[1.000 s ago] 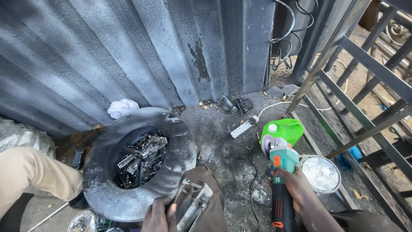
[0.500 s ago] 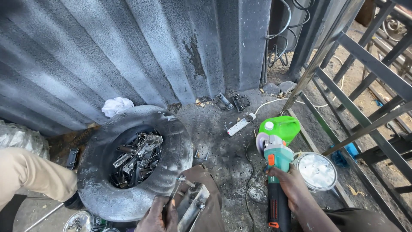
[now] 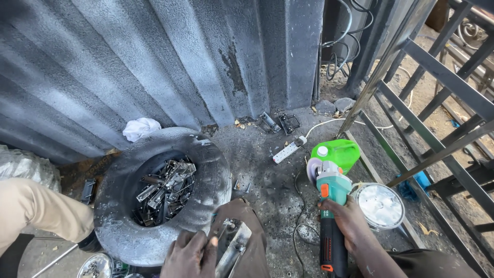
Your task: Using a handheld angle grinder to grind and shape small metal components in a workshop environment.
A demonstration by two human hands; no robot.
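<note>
While the right hand (image 3: 347,221) wraps closed around a green grinder (image 3: 332,206) above the ground, the left hand (image 3: 189,255), fingers curled, presses a metal bracket (image 3: 234,247) beside the tyre (image 3: 164,193).

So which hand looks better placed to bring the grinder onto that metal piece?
The right hand: it already grips the grinder, disc pointing forward. The left hand is busy pressing the metal piece down beside the tyre, so it likely steadies.

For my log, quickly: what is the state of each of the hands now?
Left hand: closed on shiny bent metal piece.
Right hand: closed around green-and-black angle grinder.
</note>
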